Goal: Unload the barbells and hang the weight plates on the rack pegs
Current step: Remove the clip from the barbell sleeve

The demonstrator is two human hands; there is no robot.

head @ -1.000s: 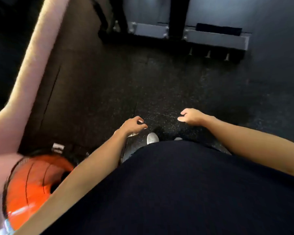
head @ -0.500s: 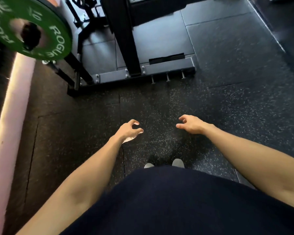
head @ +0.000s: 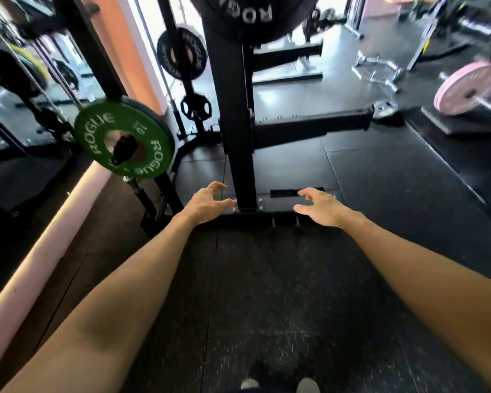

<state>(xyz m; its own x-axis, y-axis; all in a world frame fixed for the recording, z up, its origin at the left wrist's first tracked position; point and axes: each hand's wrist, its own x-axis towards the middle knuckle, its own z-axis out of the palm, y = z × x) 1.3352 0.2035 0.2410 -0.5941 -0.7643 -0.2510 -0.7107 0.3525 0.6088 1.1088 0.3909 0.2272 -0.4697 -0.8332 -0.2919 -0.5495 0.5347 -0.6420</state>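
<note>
Your landmark is the black rack upright (head: 233, 131), which rises straight ahead of you from its bolted base plate (head: 267, 204) on the speckled rubber floor (head: 267, 293). On your side of the upright the floor lies bare back to your shoe tips (head: 278, 386); to its left a pale wall ledge (head: 48, 236) runs along the mat's edge, and to its right the dark mats stretch off toward a pink plate (head: 465, 87) on a bar. Your left hand (head: 207, 202) hangs just left of the upright's foot and your right hand (head: 321, 207) just right of it, both with fingers loosely curled and spread, grasping nothing. A green plate (head: 124, 144), lettered ROGUE and marked 10, hangs on a peg left of the upright, with a black plate stacked behind it. A bare black peg (head: 309, 129) juts right from the upright. A big black plate (head: 253, 15) sits high on the upright, and a smaller black one (head: 182, 53) hangs behind, to its left.
</note>
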